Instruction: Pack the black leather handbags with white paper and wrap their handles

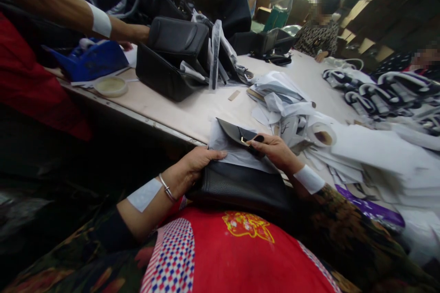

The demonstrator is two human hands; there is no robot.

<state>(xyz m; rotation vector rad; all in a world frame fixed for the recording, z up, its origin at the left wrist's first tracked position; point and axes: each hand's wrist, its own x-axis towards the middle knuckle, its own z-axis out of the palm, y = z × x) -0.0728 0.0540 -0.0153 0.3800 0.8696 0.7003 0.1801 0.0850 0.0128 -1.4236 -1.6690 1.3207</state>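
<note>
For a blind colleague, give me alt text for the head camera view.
A person's left hand and right hand hold a black leather bag with white paper tucked at its open flap, at a worktable holding more black bags and paper sheets.

A handbag (240, 187) rests against the person's body at the near edge of the table (192, 110), with a sheet of paper (223, 149) on it. Right of it lie stacked paper sheets (371, 155). Behind, at the table's far left, stand more bags (172, 55), with a shallow dish (110, 86) left of them.
</note>
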